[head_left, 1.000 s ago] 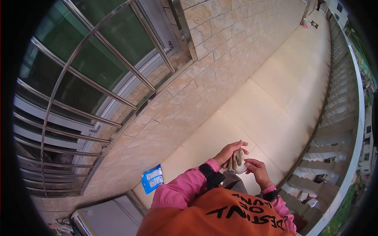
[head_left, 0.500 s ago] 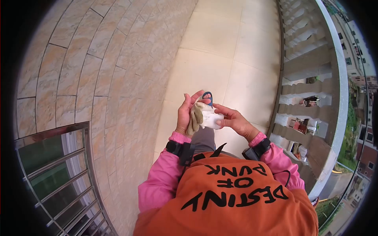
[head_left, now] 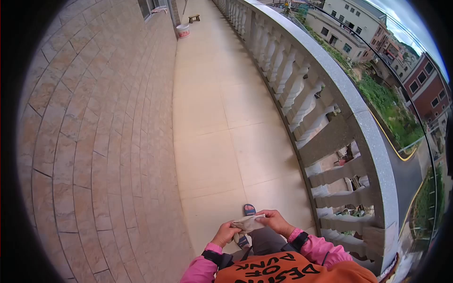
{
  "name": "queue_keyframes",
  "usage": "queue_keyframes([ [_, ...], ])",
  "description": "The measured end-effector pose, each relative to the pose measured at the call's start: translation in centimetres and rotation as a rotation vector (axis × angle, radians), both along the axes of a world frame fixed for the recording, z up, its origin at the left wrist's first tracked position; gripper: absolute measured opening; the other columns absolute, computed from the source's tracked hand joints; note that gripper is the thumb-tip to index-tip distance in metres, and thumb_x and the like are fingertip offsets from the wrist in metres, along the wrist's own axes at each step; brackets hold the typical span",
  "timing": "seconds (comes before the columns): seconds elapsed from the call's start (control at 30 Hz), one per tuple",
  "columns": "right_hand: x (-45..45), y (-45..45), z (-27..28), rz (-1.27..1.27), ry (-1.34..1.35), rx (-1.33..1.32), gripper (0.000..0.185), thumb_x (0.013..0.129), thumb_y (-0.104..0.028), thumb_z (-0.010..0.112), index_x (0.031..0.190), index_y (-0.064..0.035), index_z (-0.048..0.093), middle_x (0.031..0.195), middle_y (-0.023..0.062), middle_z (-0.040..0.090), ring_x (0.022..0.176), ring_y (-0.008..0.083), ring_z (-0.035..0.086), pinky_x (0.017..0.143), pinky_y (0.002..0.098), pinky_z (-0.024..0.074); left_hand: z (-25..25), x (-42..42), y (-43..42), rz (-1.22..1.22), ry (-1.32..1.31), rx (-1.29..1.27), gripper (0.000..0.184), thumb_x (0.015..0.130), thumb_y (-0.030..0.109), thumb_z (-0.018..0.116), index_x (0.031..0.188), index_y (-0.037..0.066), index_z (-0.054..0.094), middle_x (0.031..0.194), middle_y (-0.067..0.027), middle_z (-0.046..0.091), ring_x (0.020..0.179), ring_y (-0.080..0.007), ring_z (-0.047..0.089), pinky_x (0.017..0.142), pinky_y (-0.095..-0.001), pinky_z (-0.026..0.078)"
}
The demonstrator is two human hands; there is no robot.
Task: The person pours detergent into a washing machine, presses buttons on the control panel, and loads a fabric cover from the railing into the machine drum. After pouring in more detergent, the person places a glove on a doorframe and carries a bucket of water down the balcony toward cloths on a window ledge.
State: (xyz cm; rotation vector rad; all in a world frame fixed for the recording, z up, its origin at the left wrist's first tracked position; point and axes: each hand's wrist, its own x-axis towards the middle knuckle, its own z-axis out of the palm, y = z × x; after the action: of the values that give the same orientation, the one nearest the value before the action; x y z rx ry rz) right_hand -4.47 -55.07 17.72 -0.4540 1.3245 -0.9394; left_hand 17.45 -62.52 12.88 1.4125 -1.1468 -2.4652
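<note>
A person in an orange top with pink sleeves grips a pale cloth item (head_left: pixel 248 223) between left hand (head_left: pixel 224 234) and right hand (head_left: pixel 277 223) on a tiled balcony floor (head_left: pixel 207 122).

Blue sandals (head_left: pixel 249 209) show just beyond and beneath the cloth, while a stone-tiled wall (head_left: pixel 108 155) lines the left and a pale balustrade (head_left: pixel 347 94) curves along the right; at the far end, a white bucket with red markings (head_left: pixel 183 31) stands beside the wall near a small wooden stool (head_left: pixel 194 18), and outside the railing lie greenery (head_left: pixel 384 104), a road (head_left: pixel 406 172) and buildings.
</note>
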Motion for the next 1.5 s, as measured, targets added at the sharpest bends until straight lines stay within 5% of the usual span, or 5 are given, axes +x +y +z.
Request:
queue_keyframes([
  [0.5, -22.2, -47.7, -0.1, 0.043, 0.11, -0.056, 0.021, 0.082, -0.01, 0.063, 0.101, -0.0031, 0.065, 0.082, 0.0026, 0.065, 0.072, 0.0088, 0.058, 0.065, 0.0233, 0.0476, -7.5, 0.7, -38.9, 0.395, -0.718, 0.005, 0.026, 0.081, 0.012, 0.053, 0.104, 0.001, 0.056, 0.083, -0.0105, 0.064, 0.063, -0.0186, 0.064, 0.048, -0.0267, 0.045],
  [0.77, -34.1, -72.0, -3.5, -0.195, 0.179, 0.003, 0.019, 0.083, -0.01, 0.061, 0.097, 0.0009, 0.065, 0.077, 0.0031, 0.063, 0.062, 0.0096, 0.056, 0.057, 0.0233, 0.0463, -16.4, 0.6, -62.9, -0.317, -0.723, 0.108, 0.027, 0.083, 0.015, 0.049, 0.104, 0.0, 0.055, 0.091, -0.0121, 0.063, 0.07, -0.0212, 0.065, 0.048, -0.0293, 0.046],
  [0.83, -37.3, -77.3, -3.5, -0.212, 0.17, -0.009, 0.018, 0.083, -0.01, 0.061, 0.097, 0.0009, 0.064, 0.076, 0.0029, 0.063, 0.061, 0.0096, 0.056, 0.056, 0.0234, 0.0466, -10.4, -7.9, -72.9, 0.264, -0.803, 0.199, 0.027, 0.084, 0.017, 0.047, 0.105, 0.002, 0.055, 0.092, -0.0115, 0.062, 0.07, -0.0215, 0.065, 0.049, -0.0316, 0.047],
  [1.2, -54.9, -113.0, -7.3, -0.398, 0.064, -0.023, 0.019, 0.082, -0.008, 0.06, 0.097, 0.0037, 0.062, 0.079, 0.0063, 0.063, 0.067, 0.0143, 0.06, 0.059, 0.0276, 0.0508, -7.1, -31.4, -121.7, 0.37, -0.509, -0.372, 0.026, 0.08, 0.018, 0.056, 0.101, 0.004, 0.062, 0.076, -0.0092, 0.064, 0.058, -0.0178, 0.064, 0.047, -0.0253, 0.046],
  [1.5, -66.6, -148.8, -3.4, -0.305, 0.116, -0.165, 0.017, 0.084, -0.008, 0.059, 0.096, 0.0032, 0.063, 0.078, 0.0057, 0.063, 0.062, 0.0116, 0.057, 0.054, 0.024, 0.0464, -8.1, -35.6, -135.8, 0.145, -0.793, -0.081, 0.032, 0.083, 0.023, 0.054, 0.107, 0.002, 0.058, 0.082, -0.012, 0.063, 0.07, -0.0243, 0.061, 0.057, -0.0365, 0.05],
])
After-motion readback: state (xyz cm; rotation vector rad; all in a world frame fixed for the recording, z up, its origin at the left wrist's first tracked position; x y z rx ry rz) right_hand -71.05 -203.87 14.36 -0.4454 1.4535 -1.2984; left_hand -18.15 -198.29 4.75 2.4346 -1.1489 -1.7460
